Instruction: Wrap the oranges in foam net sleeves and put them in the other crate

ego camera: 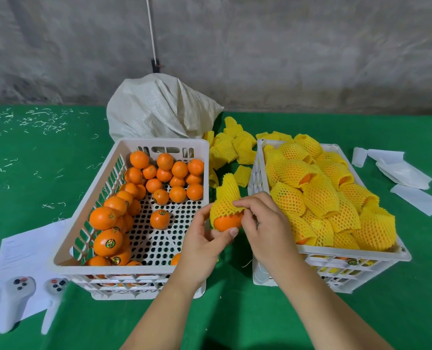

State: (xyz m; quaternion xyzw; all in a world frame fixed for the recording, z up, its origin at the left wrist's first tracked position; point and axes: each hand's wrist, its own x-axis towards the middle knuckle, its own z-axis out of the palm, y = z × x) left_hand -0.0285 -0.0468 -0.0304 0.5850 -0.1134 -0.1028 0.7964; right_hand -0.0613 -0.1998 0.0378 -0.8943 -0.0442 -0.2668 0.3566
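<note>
So I've got the orange (227,222) cupped from below in my left hand (205,245), just left of the full crate (336,251), so my right hand (265,223) can pinch the foam sleeve (226,202) and tug it down.

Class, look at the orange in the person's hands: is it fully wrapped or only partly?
Partly: the foam net sleeve covers the orange's top; its lower half shows bare.

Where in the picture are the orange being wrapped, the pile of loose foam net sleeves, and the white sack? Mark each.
orange being wrapped (227,221), head view, on its bare lower half below the net.
loose foam net sleeves (231,147), head view, middle of the pile between the crates.
white sack (159,109), head view, its front face.
</note>
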